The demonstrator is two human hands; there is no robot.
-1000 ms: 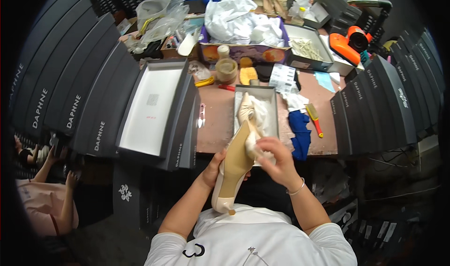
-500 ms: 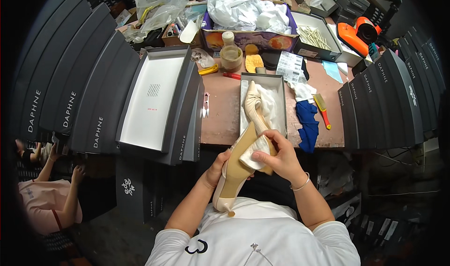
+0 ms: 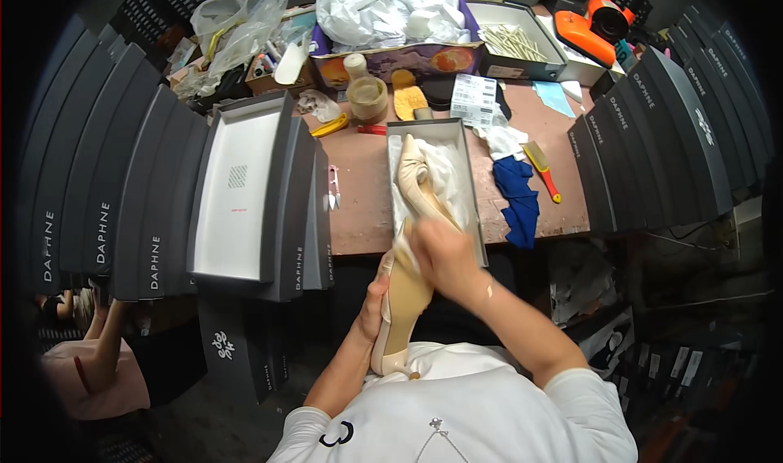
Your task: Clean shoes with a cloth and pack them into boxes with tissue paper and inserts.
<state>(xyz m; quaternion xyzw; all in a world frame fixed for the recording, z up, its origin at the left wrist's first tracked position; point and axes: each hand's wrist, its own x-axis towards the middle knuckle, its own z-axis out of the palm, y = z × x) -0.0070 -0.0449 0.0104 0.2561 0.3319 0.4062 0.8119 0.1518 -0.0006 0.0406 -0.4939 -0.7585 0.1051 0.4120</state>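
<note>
My left hand (image 3: pixel 373 304) grips a beige high-heeled shoe (image 3: pixel 401 316) from the left side, heel toward my chest. My right hand (image 3: pixel 440 255) is closed over the shoe's toe end, pressing a bit of white tissue against it. Just beyond, an open grey shoe box (image 3: pixel 465 149) lined with white tissue holds the matching beige shoe (image 3: pixel 418 181), lying lengthwise.
A brown table (image 3: pixel 363 202) carries an open box lid (image 3: pixel 236 190) at left, small snips (image 3: pixel 333 187), a blue cloth (image 3: pixel 518 202), a red-handled brush (image 3: pixel 542 171), a jar (image 3: pixel 367 97) and crumpled white bags (image 3: pixel 383 10). Stacked dark shoe boxes (image 3: pixel 106 186) flank both sides. Another person (image 3: pixel 90 365) sits at lower left.
The view has tilted down and closer. My right hand slid from the shoe's middle up onto its toe end with the tissue; the left hand keeps its grip.
</note>
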